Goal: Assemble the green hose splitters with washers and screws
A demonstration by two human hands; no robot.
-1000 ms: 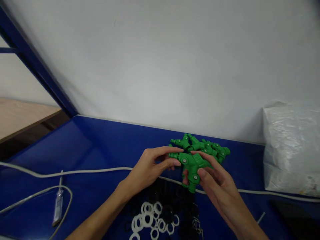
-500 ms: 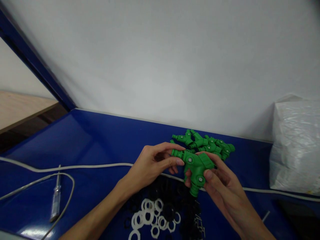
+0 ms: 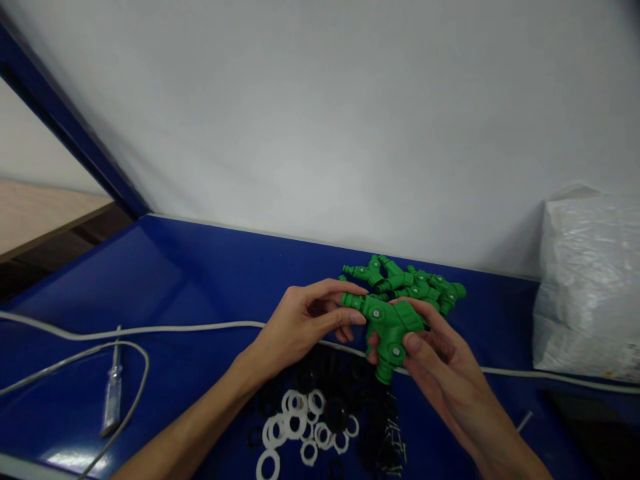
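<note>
Between my hands, above the table, is a green plastic Y-shaped hose connector (image 3: pixel 391 328) with two round screw-like spots on its face. My left hand (image 3: pixel 320 313) pinches its upper left spout between thumb and fingers. Around its right side and body closes my right hand (image 3: pixel 433 350), thumb in front and fingers partly hidden behind. Just beyond lies a pile of similar green connectors (image 3: pixel 420 287). Below my hands are several white ring nuts (image 3: pixel 295 423), dark parts (image 3: pixel 336 415) that blend together, and small metal pins or screws (image 3: pixel 395 437).
A clear-handled screwdriver (image 3: pixel 113 393) lies at the left beside a looped thin cable (image 3: pixel 145 373). A white cord (image 3: pixel 200 327) crosses the blue table (image 3: pixel 210 267). At the right stand a plastic-wrapped white package (image 3: pixel 590 287) and a dark flat object (image 3: pixel 590 427). A wall closes off the back.
The view has shifted slightly, so everything sits a little higher and farther left. Both hands keep the same hold on the green connector.
</note>
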